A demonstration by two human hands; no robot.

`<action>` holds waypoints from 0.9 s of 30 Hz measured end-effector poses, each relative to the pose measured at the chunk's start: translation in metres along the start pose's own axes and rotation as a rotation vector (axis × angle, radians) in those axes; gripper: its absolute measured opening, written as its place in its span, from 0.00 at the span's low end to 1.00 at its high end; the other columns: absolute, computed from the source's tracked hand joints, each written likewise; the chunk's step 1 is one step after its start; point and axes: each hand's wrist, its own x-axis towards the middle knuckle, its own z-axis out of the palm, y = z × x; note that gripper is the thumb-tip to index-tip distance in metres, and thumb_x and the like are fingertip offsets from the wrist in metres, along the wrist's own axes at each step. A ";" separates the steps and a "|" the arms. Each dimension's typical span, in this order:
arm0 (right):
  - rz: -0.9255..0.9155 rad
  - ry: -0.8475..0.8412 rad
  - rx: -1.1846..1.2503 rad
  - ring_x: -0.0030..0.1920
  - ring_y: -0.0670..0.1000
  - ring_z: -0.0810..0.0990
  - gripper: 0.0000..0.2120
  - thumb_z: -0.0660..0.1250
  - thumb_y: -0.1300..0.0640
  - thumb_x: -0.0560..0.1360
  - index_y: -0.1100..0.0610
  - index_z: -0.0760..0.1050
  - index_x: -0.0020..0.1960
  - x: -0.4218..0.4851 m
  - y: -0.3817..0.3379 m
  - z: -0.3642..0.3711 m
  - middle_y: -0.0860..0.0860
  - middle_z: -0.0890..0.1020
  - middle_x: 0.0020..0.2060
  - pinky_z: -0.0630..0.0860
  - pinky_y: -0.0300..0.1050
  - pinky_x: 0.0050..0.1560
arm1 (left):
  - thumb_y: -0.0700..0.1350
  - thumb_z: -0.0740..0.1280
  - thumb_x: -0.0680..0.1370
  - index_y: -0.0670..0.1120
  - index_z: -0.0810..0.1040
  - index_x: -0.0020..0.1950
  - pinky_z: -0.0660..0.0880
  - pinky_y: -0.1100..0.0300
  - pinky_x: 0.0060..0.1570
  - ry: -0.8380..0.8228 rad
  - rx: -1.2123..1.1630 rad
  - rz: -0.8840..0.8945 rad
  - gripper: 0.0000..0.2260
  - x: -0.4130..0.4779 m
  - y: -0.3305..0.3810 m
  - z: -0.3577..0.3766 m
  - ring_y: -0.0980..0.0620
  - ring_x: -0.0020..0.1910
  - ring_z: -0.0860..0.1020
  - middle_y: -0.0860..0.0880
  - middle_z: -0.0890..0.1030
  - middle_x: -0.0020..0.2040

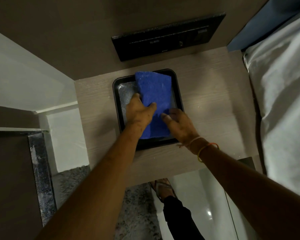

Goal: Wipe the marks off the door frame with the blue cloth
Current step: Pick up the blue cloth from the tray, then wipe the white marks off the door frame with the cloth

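Observation:
A folded blue cloth (pixel 154 94) lies in a black square tray (pixel 117 99) on a light wooden bedside table (pixel 206 104). My left hand (pixel 139 112) grips the cloth's left edge, thumb on top and fingers curled around the side. My right hand (pixel 177 123) rests on the cloth's lower right part, fingers spread and pressing down. Thread bands circle my right wrist. A dark frame post with pale marks (pixel 40 168) stands at the lower left.
A black wall panel (pixel 168 36) hangs above the table. A bed with white linen (pixel 282 101) fills the right side. A white wall (pixel 24 80) is at left. Below are a grey rug (pixel 137 213), glossy floor and my sandalled foot (pixel 163 187).

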 end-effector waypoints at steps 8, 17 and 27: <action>-0.065 -0.205 0.594 0.45 0.43 0.82 0.10 0.62 0.47 0.76 0.52 0.76 0.48 -0.036 -0.101 -0.002 0.48 0.83 0.43 0.81 0.43 0.45 | 0.39 0.70 0.70 0.43 0.74 0.56 0.78 0.49 0.43 0.182 0.349 0.482 0.15 -0.077 0.034 -0.062 0.42 0.47 0.80 0.43 0.82 0.51; -0.117 -0.291 0.841 0.40 0.52 0.78 0.07 0.60 0.57 0.77 0.59 0.75 0.49 -0.173 -0.247 0.027 0.55 0.79 0.40 0.79 0.46 0.40 | 0.47 0.64 0.73 0.42 0.74 0.65 0.78 0.50 0.55 0.374 0.405 0.747 0.21 -0.211 0.074 -0.212 0.44 0.57 0.79 0.43 0.79 0.62; -0.651 -0.739 0.629 0.45 0.56 0.82 0.06 0.63 0.58 0.76 0.57 0.78 0.49 -0.510 -0.379 0.135 0.56 0.83 0.43 0.79 0.55 0.51 | 0.48 0.57 0.75 0.41 0.76 0.61 0.69 0.48 0.59 1.121 0.391 0.752 0.19 -0.504 0.050 -0.459 0.47 0.60 0.75 0.45 0.77 0.64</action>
